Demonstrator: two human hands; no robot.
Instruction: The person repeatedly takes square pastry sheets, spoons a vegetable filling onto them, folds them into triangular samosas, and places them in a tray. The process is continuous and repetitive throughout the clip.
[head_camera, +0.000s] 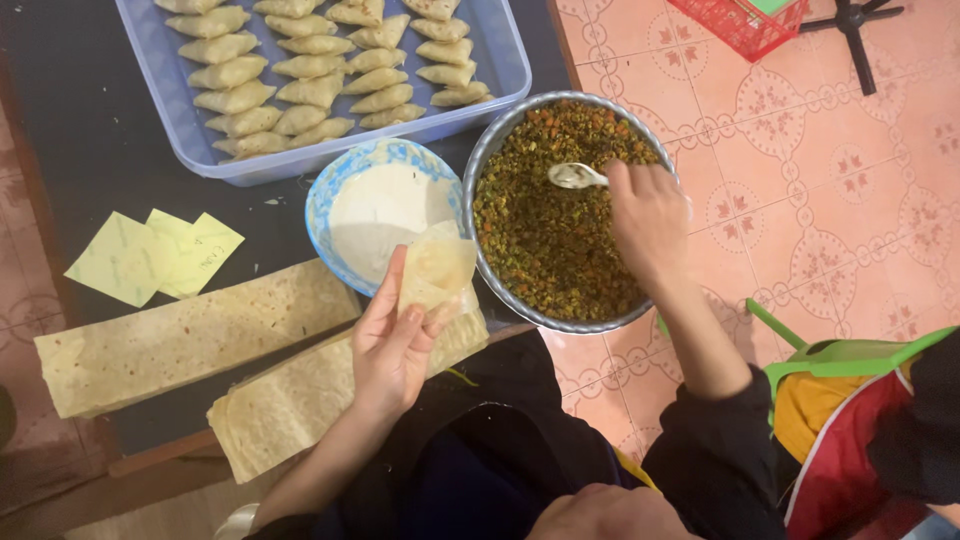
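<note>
My left hand (392, 340) holds a thin pastry sheet folded into a cone (438, 268), its mouth turned toward the filling. My right hand (648, 220) grips a metal spoon (576, 176) whose bowl rests over the chopped green and orange filling in a round metal bowl (500, 140). A blue patterned bowl (330, 185) of white paste sits just left of the metal bowl, behind the cone.
Two stacks of long pastry strips (180, 340) lie on the dark low table. Yellow paper squares (155, 255) lie at the left. A clear blue tray (180, 120) with several folded triangular pastries stands at the back. A red basket (740, 25) sits on the tiled floor.
</note>
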